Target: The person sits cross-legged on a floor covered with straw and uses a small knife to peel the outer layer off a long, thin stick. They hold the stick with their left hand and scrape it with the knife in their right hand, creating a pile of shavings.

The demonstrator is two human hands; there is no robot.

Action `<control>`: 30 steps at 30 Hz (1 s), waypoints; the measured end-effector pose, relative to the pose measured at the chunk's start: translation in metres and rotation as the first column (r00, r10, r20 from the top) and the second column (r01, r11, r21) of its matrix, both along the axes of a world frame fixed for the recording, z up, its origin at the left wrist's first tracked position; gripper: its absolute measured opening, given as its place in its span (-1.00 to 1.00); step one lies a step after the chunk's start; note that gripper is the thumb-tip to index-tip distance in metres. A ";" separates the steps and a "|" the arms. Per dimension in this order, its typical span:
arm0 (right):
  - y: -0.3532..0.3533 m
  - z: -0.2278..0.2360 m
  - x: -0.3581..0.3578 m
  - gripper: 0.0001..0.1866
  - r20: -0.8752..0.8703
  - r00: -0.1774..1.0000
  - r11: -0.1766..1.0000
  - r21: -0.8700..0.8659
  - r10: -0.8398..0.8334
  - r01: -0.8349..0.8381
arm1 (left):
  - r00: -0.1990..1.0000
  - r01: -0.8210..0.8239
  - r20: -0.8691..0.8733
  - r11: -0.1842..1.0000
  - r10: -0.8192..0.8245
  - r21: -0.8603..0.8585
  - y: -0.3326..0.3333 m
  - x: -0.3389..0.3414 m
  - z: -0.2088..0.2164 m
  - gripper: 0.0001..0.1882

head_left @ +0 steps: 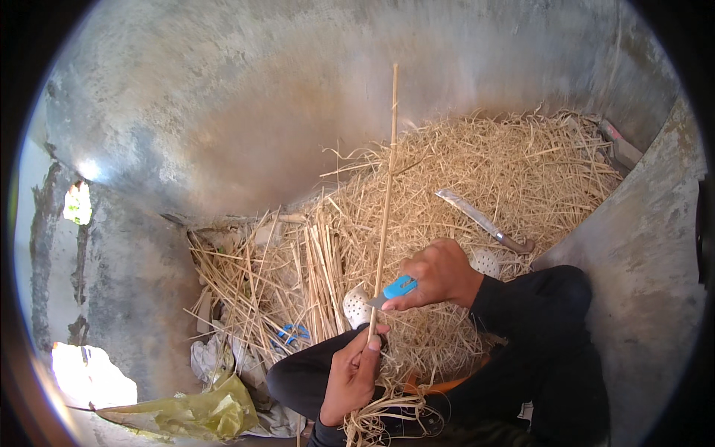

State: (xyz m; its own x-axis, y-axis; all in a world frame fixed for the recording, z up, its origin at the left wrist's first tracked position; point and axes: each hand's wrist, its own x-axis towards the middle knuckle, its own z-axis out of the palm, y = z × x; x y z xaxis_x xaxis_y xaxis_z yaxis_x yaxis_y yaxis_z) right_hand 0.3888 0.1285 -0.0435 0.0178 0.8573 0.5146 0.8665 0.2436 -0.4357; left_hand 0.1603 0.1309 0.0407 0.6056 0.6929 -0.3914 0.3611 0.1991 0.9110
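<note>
My left hand (353, 378) is closed round the lower part of a long, thin bamboo-like stick (388, 186). The stick rises nearly upright, tilting slightly right toward its top. In my right hand (443, 273) is a blue-handled utility knife (400, 286), its blade against the stick just above my left fingers. Curly shavings (389, 419) hang beside my left wrist. Beyond my right hand a large curved-handled knife (475, 214) lies on a wide heap of pale shavings (514, 160).
Several cut sticks (320, 261) lie left of the heap, with a blue-handled tool (293, 333) among them. White perforated shoes (357, 307) show beside my knees. A yellow-green plastic sheet (212, 411) lies lower left. Grey walls (298, 89) enclose the space.
</note>
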 end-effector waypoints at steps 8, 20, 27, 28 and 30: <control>0.020 -0.034 0.063 -0.15 0.056 0.909 0.861 -0.301 -0.413 0.410 | 0.996 0.079 -0.018 0.985 -0.083 -0.152 -0.015 -0.014 0.012 -0.68; -0.016 0.007 0.004 -0.32 -0.191 0.981 0.996 -0.081 -0.048 0.033 | 0.965 -0.137 0.215 0.988 0.149 -0.069 0.013 -0.008 -0.021 -0.64; -0.004 -0.013 0.019 -0.24 -0.133 0.964 0.961 -0.186 -0.229 0.203 | 0.996 0.059 -0.075 0.997 -0.055 0.048 -0.004 0.000 -0.009 -0.65; -0.003 -0.012 0.029 -0.23 -0.149 0.949 0.945 -0.219 -0.278 0.242 | 0.995 0.066 -0.080 0.997 -0.062 0.038 -0.005 0.001 -0.006 -0.65; -0.009 -0.008 0.029 -0.21 -0.186 0.936 0.936 -0.244 -0.300 0.252 | 0.994 0.074 -0.089 0.996 -0.070 0.044 -0.006 -0.002 -0.009 -0.65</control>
State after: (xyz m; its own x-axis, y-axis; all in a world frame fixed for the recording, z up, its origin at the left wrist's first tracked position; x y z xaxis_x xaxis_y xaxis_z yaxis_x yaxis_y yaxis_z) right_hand 0.4177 0.1197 -0.0520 0.3600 0.8909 0.2770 0.7640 -0.1111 -0.6355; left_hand 0.1579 0.1247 0.0313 0.6192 0.6679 -0.4128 0.4516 0.1272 0.8831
